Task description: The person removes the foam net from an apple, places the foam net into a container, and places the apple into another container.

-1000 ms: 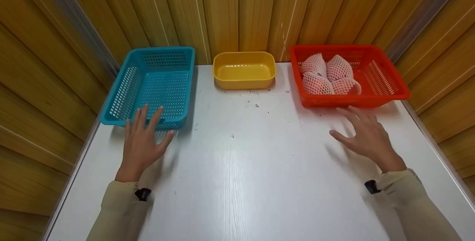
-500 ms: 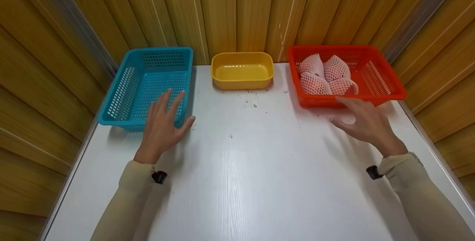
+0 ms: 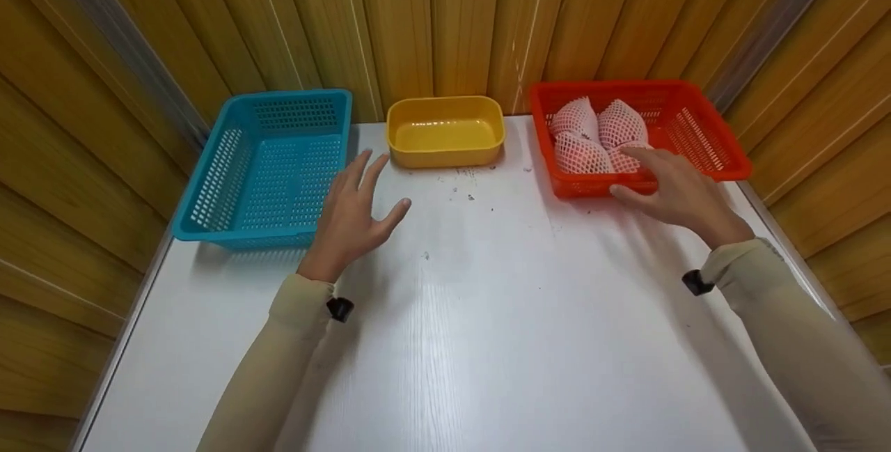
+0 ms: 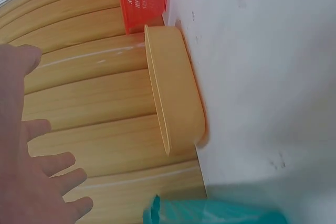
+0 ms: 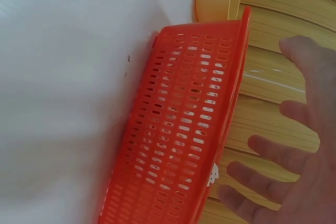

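My left hand (image 3: pixel 351 219) hovers over the table beside the near right corner of the blue basket (image 3: pixel 202 235), fingers spread and holding nothing. In front of it, against the back wall, stands a yellow tub (image 3: pixel 445 158), which also shows in the left wrist view. My right hand (image 3: pixel 686 194) hangs over the near rim of the red basket (image 3: pixel 724 175), fingers apart and grasping nothing. Inside that basket several pink-white foam-netted items, perhaps wrapped fruit (image 3: pixel 583 154), lie grouped at the left. The fingertips partly cover the nearest one. In the right wrist view the hand is above the red basket's rim (image 5: pixel 236 93).
A white table (image 3: pixel 487 340) carries all three containers along its back. Wood-patterned panel walls (image 3: pixel 459 20) close off the back and both sides. The blue basket's visible floor and the yellow tub's inside hold nothing that I can see.
My left hand has moved right and forward, from the blue basket's near rim toward the yellow tub. My right hand has moved forward over the red basket's near rim. The view has shifted slightly.
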Available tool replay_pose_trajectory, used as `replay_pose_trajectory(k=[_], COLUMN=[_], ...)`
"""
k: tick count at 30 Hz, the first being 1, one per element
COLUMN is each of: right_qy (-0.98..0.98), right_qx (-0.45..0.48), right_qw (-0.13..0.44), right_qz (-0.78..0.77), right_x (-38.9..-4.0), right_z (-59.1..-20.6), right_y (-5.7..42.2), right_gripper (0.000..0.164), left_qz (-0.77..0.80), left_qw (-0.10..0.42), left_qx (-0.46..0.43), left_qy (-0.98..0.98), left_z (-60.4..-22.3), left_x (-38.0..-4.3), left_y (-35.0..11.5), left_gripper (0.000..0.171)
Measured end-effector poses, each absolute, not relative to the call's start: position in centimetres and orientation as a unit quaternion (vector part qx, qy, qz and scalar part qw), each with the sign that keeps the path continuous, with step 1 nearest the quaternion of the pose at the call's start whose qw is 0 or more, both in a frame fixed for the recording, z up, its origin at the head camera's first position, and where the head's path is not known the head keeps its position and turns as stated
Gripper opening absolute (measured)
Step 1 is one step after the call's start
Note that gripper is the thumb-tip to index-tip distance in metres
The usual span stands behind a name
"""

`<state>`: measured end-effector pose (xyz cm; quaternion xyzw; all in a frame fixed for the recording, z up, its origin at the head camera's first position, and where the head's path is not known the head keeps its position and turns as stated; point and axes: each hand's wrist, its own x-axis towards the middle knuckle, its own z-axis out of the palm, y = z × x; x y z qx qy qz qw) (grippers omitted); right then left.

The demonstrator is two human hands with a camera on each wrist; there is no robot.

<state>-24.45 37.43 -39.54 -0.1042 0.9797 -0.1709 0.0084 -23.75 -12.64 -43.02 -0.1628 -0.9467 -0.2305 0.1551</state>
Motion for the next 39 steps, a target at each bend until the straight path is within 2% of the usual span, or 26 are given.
replay_pose_trajectory(k=[14,20,31,39], right_qy=[0.982,0.981,0.984,0.980], right_qx=[-0.093,-0.074,-0.066,-0.064], right_qw=[0.031,0.049,0.065,0.102], right_qz=[-0.159,-0.172,-0.154,-0.156], right_x=[-31.5,-34.0,-37.0,-39.3], right_z=[-36.4,-35.3,-35.3,-35.8], right_y=[36.3,36.6,37.2,38.4], right_gripper=[0.090,0.097,0.095,0.096], left_qz=[-0.280,-0.293,-0.311,-0.310], left_qw=[0.159,0.117,0.067,0.047], left_qx=[-0.211,-0.213,-0.221,-0.234], left_qy=[-0.923,-0.925,-0.922,-0.920], left_z=[-43.5,-43.5,-43.5,-44.1], left_x=[-26.0,-26.8,-28.2,-28.8], left_y=[-7.5,-4.5,0.3,3.3], left_gripper=[0.077,0.079,0.081,0.085])
